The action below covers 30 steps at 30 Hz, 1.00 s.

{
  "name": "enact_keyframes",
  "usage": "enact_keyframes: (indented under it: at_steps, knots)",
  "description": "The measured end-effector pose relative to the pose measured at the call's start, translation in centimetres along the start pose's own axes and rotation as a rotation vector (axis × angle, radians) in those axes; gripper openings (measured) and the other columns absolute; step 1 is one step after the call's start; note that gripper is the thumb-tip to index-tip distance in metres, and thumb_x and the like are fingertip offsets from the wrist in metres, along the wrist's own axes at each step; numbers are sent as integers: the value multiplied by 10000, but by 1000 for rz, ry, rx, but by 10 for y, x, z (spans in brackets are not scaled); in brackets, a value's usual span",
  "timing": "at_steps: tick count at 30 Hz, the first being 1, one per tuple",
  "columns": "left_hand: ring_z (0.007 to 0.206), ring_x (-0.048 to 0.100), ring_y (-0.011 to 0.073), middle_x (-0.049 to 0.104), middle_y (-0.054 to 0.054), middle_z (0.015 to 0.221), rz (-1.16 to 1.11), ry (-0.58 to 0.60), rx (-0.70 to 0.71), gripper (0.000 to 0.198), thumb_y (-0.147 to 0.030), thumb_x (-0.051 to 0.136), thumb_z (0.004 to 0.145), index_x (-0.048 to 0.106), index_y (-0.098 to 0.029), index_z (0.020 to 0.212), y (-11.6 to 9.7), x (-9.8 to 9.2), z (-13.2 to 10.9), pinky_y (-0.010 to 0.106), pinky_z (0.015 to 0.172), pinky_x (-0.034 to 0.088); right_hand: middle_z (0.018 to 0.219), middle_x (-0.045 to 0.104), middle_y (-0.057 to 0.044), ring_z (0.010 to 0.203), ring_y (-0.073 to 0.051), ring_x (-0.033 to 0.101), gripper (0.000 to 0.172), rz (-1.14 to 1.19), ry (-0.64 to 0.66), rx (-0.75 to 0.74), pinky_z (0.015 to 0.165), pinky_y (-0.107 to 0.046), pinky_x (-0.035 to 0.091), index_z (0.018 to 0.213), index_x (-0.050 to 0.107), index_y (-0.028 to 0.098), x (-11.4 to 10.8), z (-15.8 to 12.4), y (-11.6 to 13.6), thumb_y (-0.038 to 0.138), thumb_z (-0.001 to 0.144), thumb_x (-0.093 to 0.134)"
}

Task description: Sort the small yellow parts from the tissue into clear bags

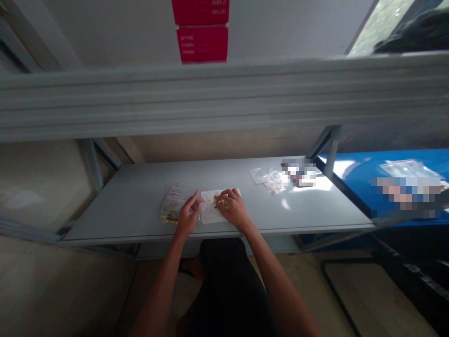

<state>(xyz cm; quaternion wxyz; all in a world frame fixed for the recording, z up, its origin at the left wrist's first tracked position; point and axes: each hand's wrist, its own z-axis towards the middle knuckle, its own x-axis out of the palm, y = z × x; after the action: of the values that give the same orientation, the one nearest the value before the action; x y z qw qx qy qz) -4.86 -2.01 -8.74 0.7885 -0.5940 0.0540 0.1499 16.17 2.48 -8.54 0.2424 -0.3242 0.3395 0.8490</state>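
Note:
At the front of the grey shelf, my left hand (189, 213) pinches the edge of a small clear plastic bag (206, 201) with a reddish strip at its mouth. My right hand (232, 206) bends over small yellow pieces (212, 198), its fingertips closed among them. These pieces, some with dark parts, lie on a white sheet (212, 215) between the hands; their exact kind is too small to tell. Left of my left hand lies an overlapping stack of clear bags (171, 201), with yellow and dark pieces showing along the near end.
More clear bags (271, 180) lie right of the sheet, beside a blurred-out item (300, 173). A grey shelf beam (224, 100) crosses above my hands, with red boxes (203, 44) behind it. A blue surface (365, 187) adjoins at right.

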Motion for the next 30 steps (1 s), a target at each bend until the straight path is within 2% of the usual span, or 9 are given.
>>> enact_keyframes:
  at_steps: [2,4,7,9,13,16,22,27,30]
  knots:
    - [1104,609,206,663,87,1274,2,5,0,591,-375,631,878,547,-183,1431,1,0,0,314,998,445,1052,663,-90,985,-250,520,119,6,24,-61,908,-397,445,991,753,221,-1,0,2,258,901,684]
    - [1016,613,186,678,74,1159,8,7,17,580,-388,638,883,560,-182,1419,1,0,1,289,923,468,1043,669,-84,977,-246,523,84,-2,50,-112,904,-397,446,924,756,225,-2,0,3,247,911,676]
    - [864,589,157,659,40,974,44,8,46,550,-424,638,897,593,-179,1388,3,0,2,262,803,476,1037,683,-88,964,-240,541,132,23,61,-123,902,-396,451,882,743,211,-2,1,3,208,943,626]
    - [829,575,153,655,31,938,75,18,50,524,-443,639,900,623,-185,1356,3,0,2,265,785,473,1018,693,-91,964,-231,572,147,123,29,-77,898,-383,465,919,732,203,-1,1,5,212,966,593]
    - [889,606,179,697,51,1007,101,74,41,497,-471,637,900,660,-191,1310,2,0,2,299,846,479,941,713,-63,867,-185,650,170,497,-113,122,780,-306,518,973,720,210,1,-1,15,281,988,566]
    - [952,631,198,712,69,1053,82,122,42,493,-474,640,898,670,-185,1296,1,2,3,317,895,479,948,734,-56,885,-184,679,152,631,-158,130,799,-305,528,959,740,220,2,-2,24,296,963,609]
    - [972,651,201,722,62,1024,59,145,33,475,-450,684,865,688,-199,1267,-2,4,4,341,961,471,945,755,-47,921,-191,689,136,551,-87,76,880,-329,521,952,761,233,5,-3,28,227,940,626]
    - [1006,660,213,732,70,1062,57,179,43,486,-449,691,857,681,-206,1278,-2,4,3,352,972,480,1023,747,-51,949,-199,663,252,488,49,83,882,-355,526,1085,746,246,0,-4,34,139,916,592]
    - [1074,659,236,732,91,1162,40,117,-6,507,-470,700,847,688,-193,1271,1,1,2,365,999,475,1088,733,-55,982,-200,637,327,460,-13,99,901,-360,515,1173,715,245,-4,-4,35,121,927,538]
